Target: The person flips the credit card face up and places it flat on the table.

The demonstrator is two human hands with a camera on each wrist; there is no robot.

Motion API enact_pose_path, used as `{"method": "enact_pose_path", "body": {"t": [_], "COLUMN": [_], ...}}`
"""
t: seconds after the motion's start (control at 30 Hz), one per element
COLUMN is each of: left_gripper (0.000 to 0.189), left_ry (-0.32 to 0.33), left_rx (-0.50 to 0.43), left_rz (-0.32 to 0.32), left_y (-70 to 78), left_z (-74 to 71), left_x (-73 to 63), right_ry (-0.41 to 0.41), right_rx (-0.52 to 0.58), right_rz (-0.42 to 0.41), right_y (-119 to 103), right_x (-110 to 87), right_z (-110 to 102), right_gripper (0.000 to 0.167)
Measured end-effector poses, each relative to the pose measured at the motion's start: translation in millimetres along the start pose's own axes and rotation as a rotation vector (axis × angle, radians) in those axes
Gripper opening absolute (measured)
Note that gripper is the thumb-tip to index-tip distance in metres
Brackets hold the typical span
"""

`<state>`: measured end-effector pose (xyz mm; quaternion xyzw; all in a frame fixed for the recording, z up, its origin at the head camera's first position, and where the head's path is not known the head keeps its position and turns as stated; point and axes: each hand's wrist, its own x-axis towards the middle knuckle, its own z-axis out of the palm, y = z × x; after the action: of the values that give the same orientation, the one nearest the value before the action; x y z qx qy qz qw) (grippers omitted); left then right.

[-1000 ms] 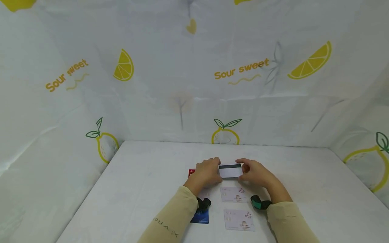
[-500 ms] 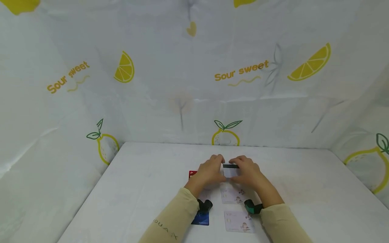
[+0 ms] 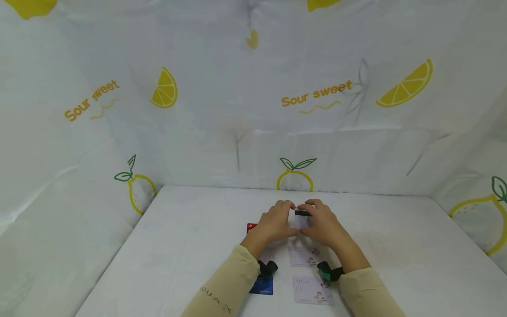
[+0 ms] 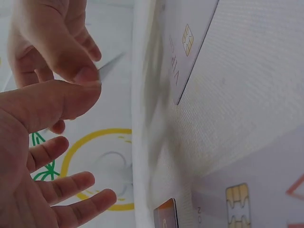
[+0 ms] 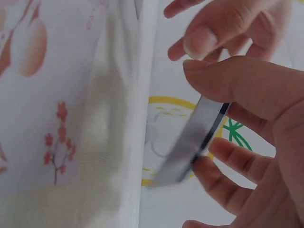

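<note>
Between my two hands, a white plastic card (image 3: pixel 303 221) with a dark magnetic stripe along its far edge is held above the table. My left hand (image 3: pixel 274 223) grips the card's left end, thumb near and fingertips far; its other fingers (image 4: pixel 71 187) spread loosely. My right hand (image 3: pixel 324 223) holds the card from the right, as the right wrist view shows the card (image 5: pixel 190 142) between thumb and fingers. The two thumb tips meet or nearly meet. Part of the card is hidden behind the hands.
On the white table (image 3: pixel 190 246) lie a pale VIP card (image 3: pixel 304 257) and a second pale VIP card (image 3: pixel 313 290) nearer me. A blue card (image 3: pixel 262 287) and a red card (image 3: pixel 251 226) are partly covered by my left arm. A lemon-print sheet (image 3: pixel 214 110) hangs behind.
My right hand has moved left along the card towards my left hand, covering more of it. My left hand has shifted slightly right. The cards on the table stay put.
</note>
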<state>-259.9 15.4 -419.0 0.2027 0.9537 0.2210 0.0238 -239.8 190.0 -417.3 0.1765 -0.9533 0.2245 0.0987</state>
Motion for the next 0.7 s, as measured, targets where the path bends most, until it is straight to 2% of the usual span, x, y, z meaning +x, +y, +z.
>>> {"method": "enact_pose_path", "body": {"t": [0.2,0.43,0.57,0.7], "left_gripper": [0.070,0.069,0.061,0.057], "left_ry": [-0.026,-0.027,-0.019,-0.016], "left_rx": [0.005,0.008,0.006,0.006], "left_rz": [-0.020,-0.011,-0.006,-0.015], "left_y": [0.0,-0.5,-1.2,-2.4], "left_z": [2.1,3.2,2.2,0.1], "left_x": [0.7,-0.8,-1.1,-1.8], "right_ry": [-0.070,-0.136,-0.145,-0.140], "right_rx": [0.259,0.481,0.555,0.528], "right_rz": [0.041,0.096,0.082,0.106], "right_y": [3,2,3,5], "right_x": [-1.3,-2.9,-3.0,-3.3], "right_z": [-8,-16,-19,-20], "right_gripper": [0.059,0.061,0.060,0.059]}}
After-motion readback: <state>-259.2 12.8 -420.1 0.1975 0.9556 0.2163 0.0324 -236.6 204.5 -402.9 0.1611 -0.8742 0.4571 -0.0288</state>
